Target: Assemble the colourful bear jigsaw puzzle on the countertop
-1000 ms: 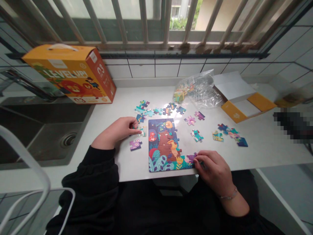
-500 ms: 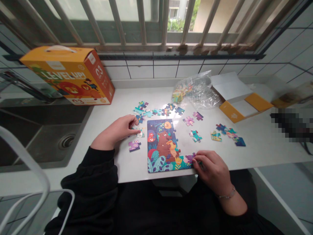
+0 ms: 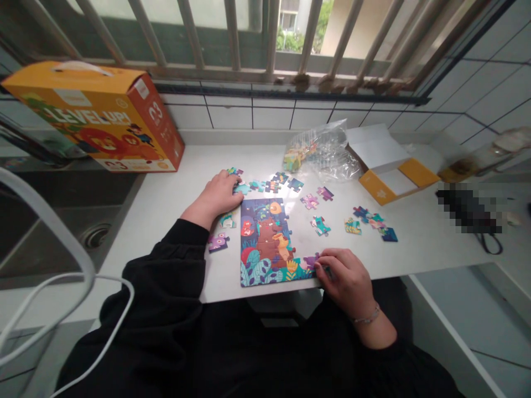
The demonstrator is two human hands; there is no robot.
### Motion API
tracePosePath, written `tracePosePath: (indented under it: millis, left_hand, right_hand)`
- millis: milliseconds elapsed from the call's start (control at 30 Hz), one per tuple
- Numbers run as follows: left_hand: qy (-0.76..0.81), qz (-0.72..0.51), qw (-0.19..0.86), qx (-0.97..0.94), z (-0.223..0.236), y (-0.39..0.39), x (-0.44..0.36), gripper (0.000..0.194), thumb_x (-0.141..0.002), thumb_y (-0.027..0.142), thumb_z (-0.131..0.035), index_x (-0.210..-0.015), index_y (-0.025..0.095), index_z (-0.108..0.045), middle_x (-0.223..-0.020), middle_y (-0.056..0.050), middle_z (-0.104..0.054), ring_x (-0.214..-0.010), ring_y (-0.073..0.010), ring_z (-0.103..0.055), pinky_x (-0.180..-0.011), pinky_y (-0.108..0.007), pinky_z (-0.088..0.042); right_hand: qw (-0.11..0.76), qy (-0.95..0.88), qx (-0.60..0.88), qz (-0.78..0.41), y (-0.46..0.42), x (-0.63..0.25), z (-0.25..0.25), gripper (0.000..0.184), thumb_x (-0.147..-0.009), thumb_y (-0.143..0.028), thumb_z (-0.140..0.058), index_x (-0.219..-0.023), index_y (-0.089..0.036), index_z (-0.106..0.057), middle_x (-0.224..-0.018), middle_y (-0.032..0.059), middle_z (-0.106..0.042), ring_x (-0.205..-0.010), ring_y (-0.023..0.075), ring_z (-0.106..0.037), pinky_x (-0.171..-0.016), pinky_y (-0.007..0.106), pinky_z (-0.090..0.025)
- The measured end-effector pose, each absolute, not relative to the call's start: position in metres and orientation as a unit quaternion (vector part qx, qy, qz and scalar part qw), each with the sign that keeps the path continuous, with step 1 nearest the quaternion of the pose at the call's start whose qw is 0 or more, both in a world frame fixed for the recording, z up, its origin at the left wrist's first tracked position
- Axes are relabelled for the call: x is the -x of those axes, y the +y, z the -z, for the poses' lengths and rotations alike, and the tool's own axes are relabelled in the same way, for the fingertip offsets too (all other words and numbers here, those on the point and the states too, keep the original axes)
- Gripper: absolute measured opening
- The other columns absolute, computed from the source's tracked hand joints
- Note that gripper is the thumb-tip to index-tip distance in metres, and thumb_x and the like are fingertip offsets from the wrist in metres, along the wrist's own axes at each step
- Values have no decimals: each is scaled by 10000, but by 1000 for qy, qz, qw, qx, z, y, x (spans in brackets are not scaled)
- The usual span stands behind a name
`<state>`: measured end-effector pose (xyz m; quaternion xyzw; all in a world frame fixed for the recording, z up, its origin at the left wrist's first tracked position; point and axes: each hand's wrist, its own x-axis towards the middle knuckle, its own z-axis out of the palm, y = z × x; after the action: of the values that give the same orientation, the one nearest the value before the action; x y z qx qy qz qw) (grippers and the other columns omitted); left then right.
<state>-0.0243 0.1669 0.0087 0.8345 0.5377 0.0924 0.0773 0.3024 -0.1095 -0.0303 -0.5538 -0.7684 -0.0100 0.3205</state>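
Note:
A partly joined jigsaw puzzle (image 3: 269,243) with a brown bear and plants lies on the counter before me. My left hand (image 3: 222,193) is palm down at its upper left corner. Thumb and fingers are apart over loose pieces, some hidden beneath. At the lower right end of the joined bottom row, my right hand (image 3: 346,279) has its thumb and fingertips closed on a purple puzzle piece (image 3: 311,260). Nearer my left wrist lie a pale puzzle piece (image 3: 228,221) and a purple eyed piece (image 3: 218,242).
More loose pieces lie behind and right of the puzzle, among them a teal piece (image 3: 320,225). A clear plastic bag (image 3: 332,157) with pieces and an opened yellow box (image 3: 379,188) stand at the back. Left are an orange carton (image 3: 103,121), a sink (image 3: 89,213) and a white cable (image 3: 83,254).
My left hand has moved away from the pale piece, up to the pieces by the puzzle's upper left corner, and its fingers have spread. My right hand stays at the lower right piece.

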Motion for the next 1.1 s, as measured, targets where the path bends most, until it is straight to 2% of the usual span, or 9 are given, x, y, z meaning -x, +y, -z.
tracePosePath:
  millis: [133, 267, 400, 500, 567, 700, 833, 967, 1100]
  left_hand:
    - [517, -122, 110, -840, -7, 177, 31, 357, -908, 368, -687, -1186, 151, -742, -1210, -160, -625, -1185, -340, -623, -1119, -483, -512]
    - [491, -158, 134, -846, -6, 178, 36, 337, -874, 387, -794, -1110, 155, -730, -1164, -149, -652, -1153, -329, -632, -1082, -466, -511]
    - [505, -234, 186, -810, -9, 169, 34, 239, -863, 322, -844, -993, 190, -693, -939, -56, -693, -889, -240, -649, -865, -380, -515]
    - [499, -296, 259, -772, -15, 157, 26, 175, -907, 288, -818, -896, 195, -670, -791, -5, -669, -723, -171, -598, -712, -314, -454]
    - [461, -339, 326, -753, -20, 145, 17, 197, -888, 263, -842, -949, 193, -669, -796, 8, -664, -709, -147, -595, -671, -285, -445]
    - [366, -354, 502, -699, -27, 116, -9, 468, -909, 239, -828, -1332, 214, -630, -860, 22, -673, -723, -131, -675, -672, -259, -509]
    - [312, -289, 634, -646, -23, 90, -34, 335, -957, 323, -796, -1215, 202, -619, -829, -1, -712, -769, -187, -784, -716, -307, -602]
    - [283, -258, 687, -617, -12, 75, -49, 361, -951, 430, -833, -1044, 208, -563, -770, -5, -736, -750, -181, -782, -707, -281, -588]
    - [273, -210, 691, -635, -7, 70, -53, 404, -946, 487, -837, -1031, 202, -563, -770, 0, -729, -659, -137, -705, -596, -213, -474]
  right_hand:
    - [345, -760, 551, -24, -112, -306, 30, 22, -1060, -266, -688, -1052, -257, -707, -1081, 81, -746, -982, 272, -683, -874, 440, -539]
    - [403, -735, 541, -63, -115, -310, 30, 202, -1132, -347, -548, -1092, -251, -721, -1089, 98, -720, -1029, 279, -678, -892, 448, -542]
    - [434, -716, 541, -83, -117, -312, 30, 331, -1172, -411, -448, -1083, -249, -723, -1081, 99, -709, -1049, 275, -678, -901, 447, -542]
    - [446, -702, 547, -95, -116, -312, 30, 317, -1169, -396, -459, -1067, -251, -722, -1072, 92, -706, -1045, 268, -680, -904, 444, -541]
    - [450, -693, 554, -101, -115, -311, 28, 260, -1156, -355, -499, -1054, -252, -715, -1062, 85, -707, -1032, 261, -681, -898, 437, -542]
    - [446, -677, 576, -103, -111, -310, 24, 112, -1106, -263, -608, -1027, -254, -687, -1036, 71, -707, -999, 246, -682, -872, 420, -550]
    - [430, -679, 589, -88, -105, -307, 20, 30, -1075, -257, -670, -1104, -256, -675, -1097, 87, -708, -1040, 262, -690, -895, 448, -578]
    - [425, -690, 581, -68, -98, -298, 12, 216, -1046, -271, -726, -1252, -265, -659, -1206, 119, -720, -1162, 301, -695, -996, 528, -609]
    - [427, -706, 563, -53, -86, -284, 2, 476, -1005, -321, -800, -1438, -278, -606, -1411, 156, -691, -1332, 345, -666, -1050, 580, -625]
